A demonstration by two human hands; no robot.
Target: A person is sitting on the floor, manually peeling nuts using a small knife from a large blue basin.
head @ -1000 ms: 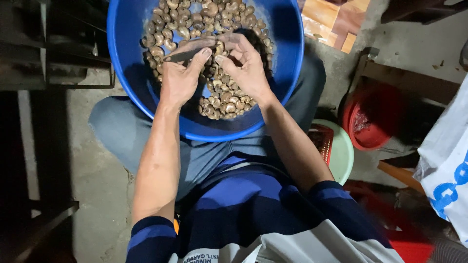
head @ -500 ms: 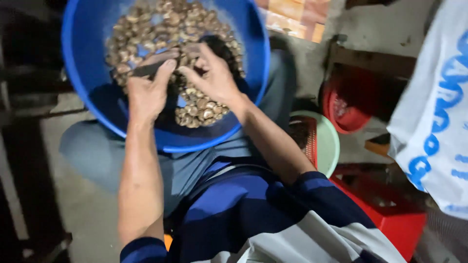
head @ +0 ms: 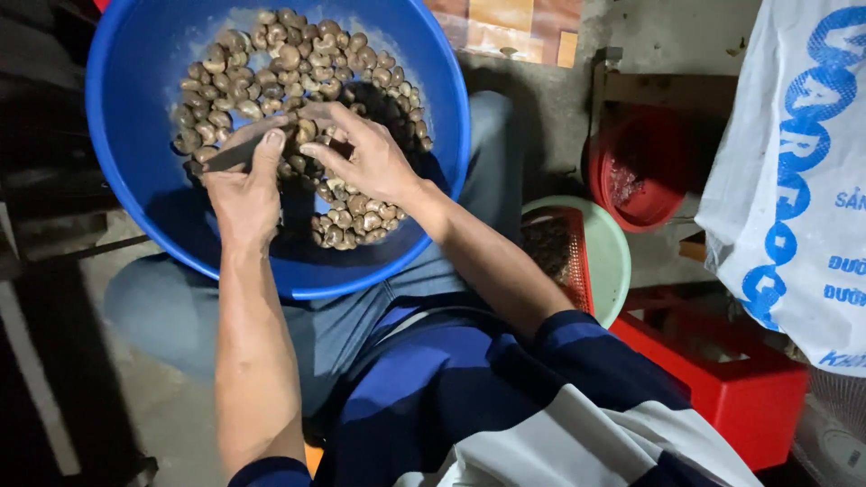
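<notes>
Since the last look, my view has swung and the blue basin (head: 135, 180) sits further left. My left hand (head: 242, 185) is closed round a small dark blade (head: 236, 155); my right hand (head: 361, 153) pinches one cashew nut (head: 306, 132) above the heap, fingers half curled. The blade points at those fingertips, so a slip could nick them.

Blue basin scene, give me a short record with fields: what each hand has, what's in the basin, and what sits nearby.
left hand: grips a small dark knife over the nuts
right hand: pinches one nut against the knife tip
blue basin: rests on the person's lap, holds a pile of brown nuts
to the person's right: red basket in a pale green bowl, red tub, red crate, white sack
</notes>
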